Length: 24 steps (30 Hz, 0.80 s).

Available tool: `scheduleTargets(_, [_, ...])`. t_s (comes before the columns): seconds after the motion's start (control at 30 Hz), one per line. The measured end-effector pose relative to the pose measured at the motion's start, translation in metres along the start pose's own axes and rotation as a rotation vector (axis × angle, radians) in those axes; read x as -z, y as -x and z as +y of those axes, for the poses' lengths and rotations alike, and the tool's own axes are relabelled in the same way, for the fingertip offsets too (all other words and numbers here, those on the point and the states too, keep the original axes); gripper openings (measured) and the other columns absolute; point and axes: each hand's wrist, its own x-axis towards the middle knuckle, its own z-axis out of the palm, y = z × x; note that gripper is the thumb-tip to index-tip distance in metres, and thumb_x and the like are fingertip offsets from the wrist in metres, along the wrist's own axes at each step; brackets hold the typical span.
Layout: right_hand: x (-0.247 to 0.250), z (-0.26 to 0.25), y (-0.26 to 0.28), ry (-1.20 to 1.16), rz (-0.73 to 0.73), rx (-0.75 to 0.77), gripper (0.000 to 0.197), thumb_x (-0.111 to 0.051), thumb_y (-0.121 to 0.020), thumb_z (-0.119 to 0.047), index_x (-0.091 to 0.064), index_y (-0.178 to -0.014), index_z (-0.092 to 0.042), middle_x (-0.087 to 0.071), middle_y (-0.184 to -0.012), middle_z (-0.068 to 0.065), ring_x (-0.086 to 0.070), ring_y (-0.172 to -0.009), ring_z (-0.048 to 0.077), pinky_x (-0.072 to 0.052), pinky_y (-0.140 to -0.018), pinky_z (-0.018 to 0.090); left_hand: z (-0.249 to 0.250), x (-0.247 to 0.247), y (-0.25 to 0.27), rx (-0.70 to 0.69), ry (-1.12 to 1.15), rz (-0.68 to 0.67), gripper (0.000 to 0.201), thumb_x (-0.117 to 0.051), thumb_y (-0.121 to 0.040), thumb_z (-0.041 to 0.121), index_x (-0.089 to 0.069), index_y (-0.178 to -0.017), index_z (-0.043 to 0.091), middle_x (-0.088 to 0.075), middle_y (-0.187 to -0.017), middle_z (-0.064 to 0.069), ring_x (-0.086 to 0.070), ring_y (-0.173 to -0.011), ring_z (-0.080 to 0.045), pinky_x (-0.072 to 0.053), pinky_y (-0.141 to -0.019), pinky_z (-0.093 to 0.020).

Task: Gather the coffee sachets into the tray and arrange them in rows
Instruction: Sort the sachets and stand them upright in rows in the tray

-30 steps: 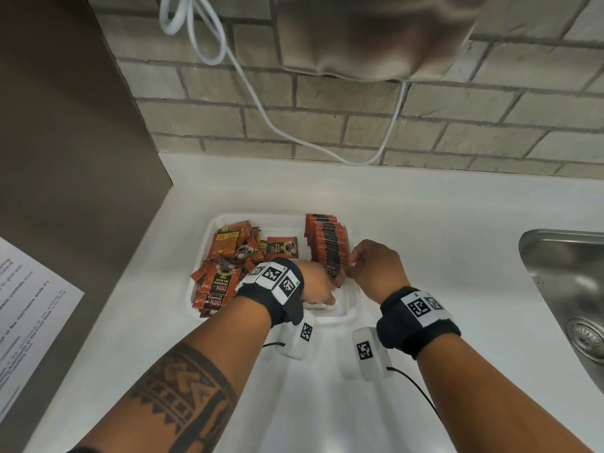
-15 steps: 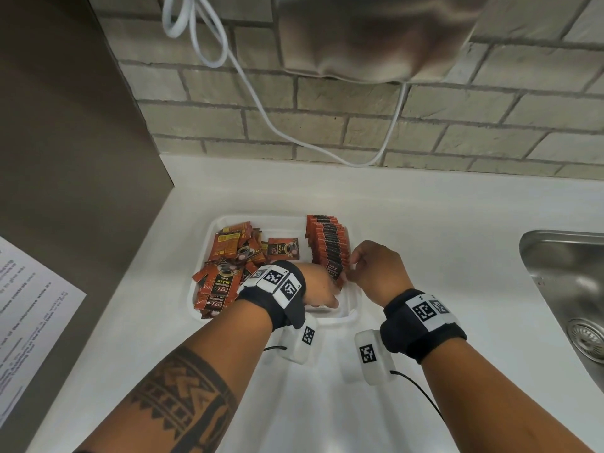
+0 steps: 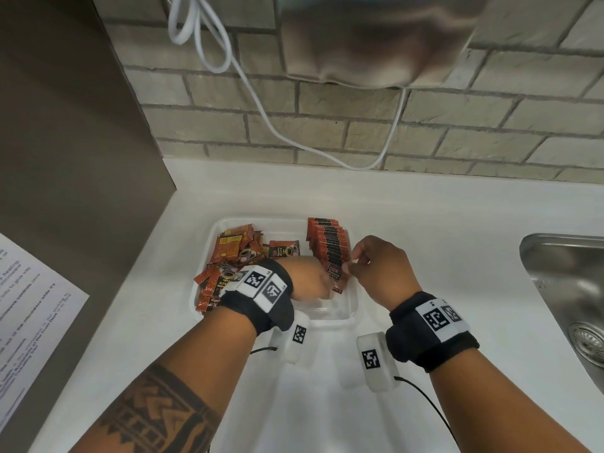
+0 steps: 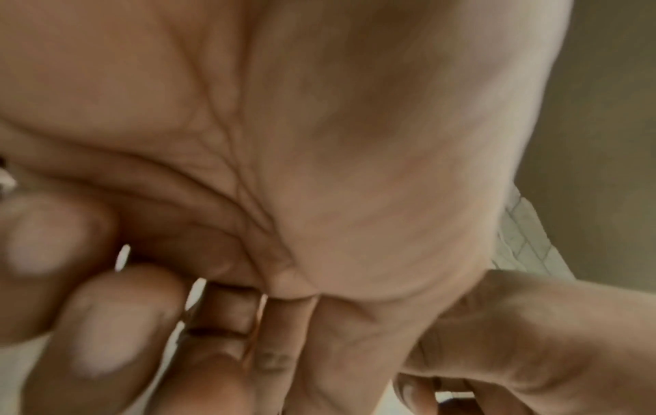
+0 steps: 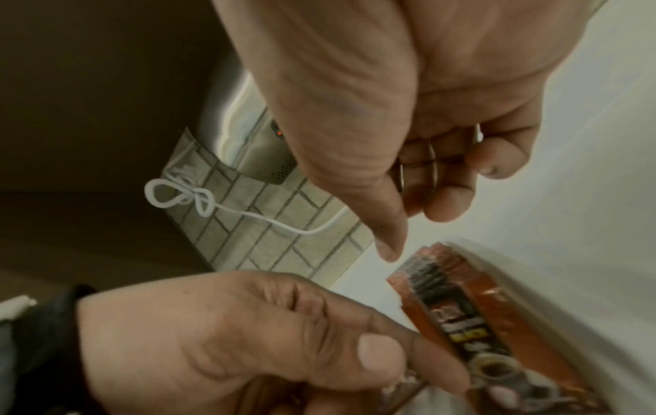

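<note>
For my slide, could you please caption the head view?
Left hand grips the sachet row in a clear tray; right hand hovers alongside.

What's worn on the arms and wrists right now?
The left wristband and right wristband are black fabric, topped with white tags printed with black square markers. Under each wrist hangs a white boxy camera unit with its own marker, trailing a thin black cable. The left forearm bears a dark geometric tattoo. No sleeves show.
</note>
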Motion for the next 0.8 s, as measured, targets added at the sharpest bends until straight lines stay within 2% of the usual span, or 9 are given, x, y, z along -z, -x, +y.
scheduleTargets(0.07, [-0.001,-0.012,0.003,-0.039,-0.014,0.041,0.014,-0.075,-0.084,-0.017,-0.061,-0.084,-0.021,-0.065,-0.079,-0.007,-0.058,-0.070,0.004,-0.034,-0.056,0.010,-0.014,0.008,0.013,0.001,0.066,0.089,0.032,-0.051,-0.102,0.033,-0.070,-0.124,0.019,-0.070,-0.121,-0.001,-0.064,-0.107,-0.021,-0.053,-0.095,-0.037])
scheduleTargets(0.17, [-0.011,-0.033,0.008,-0.086,-0.087,0.086,0.009,-0.073,-0.086,-0.018,-0.065,-0.084,-0.022,-0.065,-0.079,-0.010,-0.062,-0.072,0.010,-0.040,-0.062,0.012,-0.040,0.022,0.035,0.051,0.200,0.329,0.024,-0.055,-0.099,0.027,-0.073,-0.113,0.023,-0.070,-0.112,0.009,-0.063,-0.097,-0.012,-0.048,-0.081,-0.026])
scheduleTargets(0.23, [-0.022,-0.045,0.010,-0.113,-0.157,0.103,0.007,-0.073,-0.087,-0.021,-0.067,-0.085,-0.022,-0.065,-0.079,-0.011,-0.063,-0.074,0.010,-0.042,-0.064,0.013,-0.060,0.028,0.049,0.109,0.295,0.514,0.022,-0.055,-0.099,0.022,-0.074,-0.108,0.022,-0.069,-0.106,0.009,-0.063,-0.097,-0.013,-0.045,-0.079,-0.025])
scheduleTargets(0.33, [-0.042,-0.063,0.006,-0.178,-0.274,0.083,0.013,-0.074,-0.088,-0.024,-0.065,-0.078,-0.027,-0.066,-0.079,-0.010,-0.068,-0.082,0.015,-0.054,-0.076,0.028,-0.088,0.029,0.066,0.183,0.401,0.671,0.022,-0.054,-0.097,0.013,-0.075,-0.104,0.020,-0.069,-0.111,0.007,-0.062,-0.104,-0.014,-0.043,-0.085,-0.024])
scheduleTargets(0.5, [-0.070,-0.096,-0.019,-0.390,-0.431,-0.120,0.009,-0.070,-0.090,-0.015,-0.068,-0.082,-0.018,-0.071,-0.091,0.002,-0.069,-0.089,0.020,-0.059,-0.088,0.037,-0.115,0.012,0.080,0.297,0.386,0.676,0.022,-0.060,-0.096,0.016,-0.066,-0.117,0.016,-0.063,-0.116,-0.003,-0.056,-0.096,-0.017,-0.040,-0.080,-0.025])
scheduleTargets(0.57, [-0.077,-0.102,-0.035,-0.405,-0.429,-0.119,0.013,-0.066,-0.091,-0.009,-0.068,-0.082,-0.018,-0.066,-0.090,0.002,-0.066,-0.092,0.022,-0.057,-0.092,0.040,-0.119,0.007,0.080,0.303,0.369,0.656,0.028,-0.062,-0.095,0.019,-0.062,-0.123,0.016,-0.060,-0.118,-0.005,-0.055,-0.097,-0.019,-0.042,-0.080,-0.026])
scheduleTargets(0.63, [-0.088,-0.112,-0.048,-0.271,-0.425,-0.067,0.008,-0.063,-0.093,-0.010,-0.068,-0.099,-0.012,-0.064,-0.094,0.003,-0.064,-0.089,0.021,-0.058,-0.084,0.034,-0.127,0.001,0.078,0.309,0.347,0.617,0.033,-0.065,-0.094,0.024,-0.059,-0.126,0.019,-0.056,-0.123,-0.004,-0.058,-0.106,-0.023,-0.045,-0.086,-0.028])
scheduleTargets(0.7, [-0.096,-0.121,-0.060,-0.027,-0.452,-0.066,0.018,-0.055,-0.096,-0.013,-0.062,-0.113,-0.014,-0.062,-0.093,0.005,-0.058,-0.081,0.023,-0.050,-0.070,0.029,-0.135,-0.003,0.074,0.320,0.338,0.583,0.037,-0.068,-0.092,0.028,-0.059,-0.127,0.021,-0.055,-0.129,-0.006,-0.059,-0.113,-0.025,-0.048,-0.095,-0.033])
scheduleTargets(0.8, [-0.102,-0.132,-0.072,0.330,-0.471,0.039,0.027,-0.056,-0.096,-0.022,-0.063,-0.120,-0.012,-0.067,-0.094,0.005,-0.059,-0.085,0.026,-0.045,-0.071,0.027,-0.141,-0.005,0.070,0.321,0.329,0.555,0.040,-0.068,-0.091,0.032,-0.058,-0.129,0.024,-0.052,-0.132,-0.007,-0.058,-0.118,-0.029,-0.049,-0.101,-0.042])
